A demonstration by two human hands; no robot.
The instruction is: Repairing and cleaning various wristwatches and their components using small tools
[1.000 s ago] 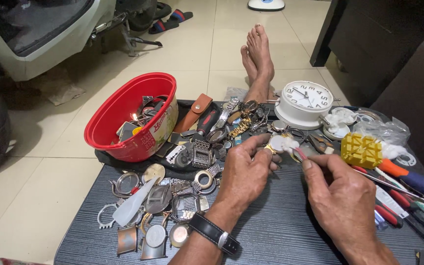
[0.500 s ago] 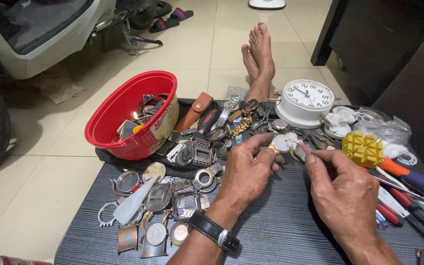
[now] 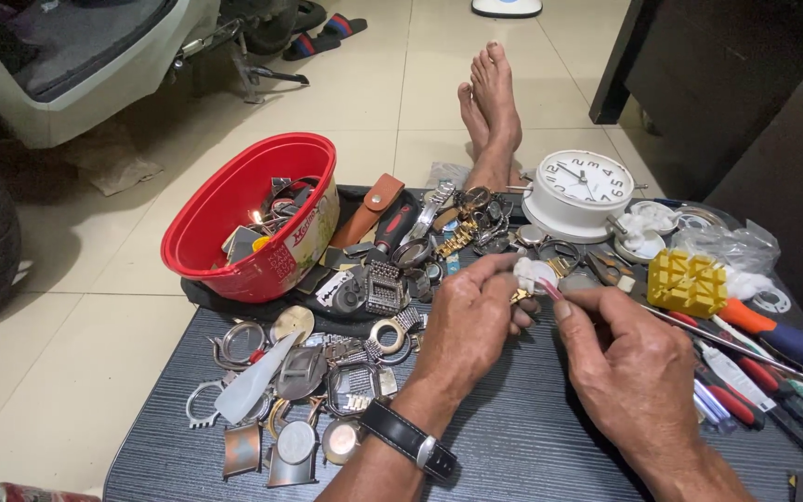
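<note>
My left hand [image 3: 469,321], with a black wristwatch [image 3: 409,440] on its wrist, pinches a small white watch part [image 3: 533,273] over the dark ribbed board [image 3: 513,437]. My right hand [image 3: 626,361] grips a thin tool with a reddish tip [image 3: 550,290], and that tip touches the white part. Both hands meet just in front of a heap of watch cases and metal bands [image 3: 439,246].
A red bowl [image 3: 234,218] of parts stands at the back left, a white alarm clock [image 3: 578,193] at the back right. A yellow case holder [image 3: 688,282] and several screwdrivers [image 3: 773,339] lie to the right. Loose watch cases [image 3: 299,390] lie left. My bare feet [image 3: 490,112] rest beyond the board.
Both hands stay together on the white part; the right hand's tool tip has shifted slightly against it.
</note>
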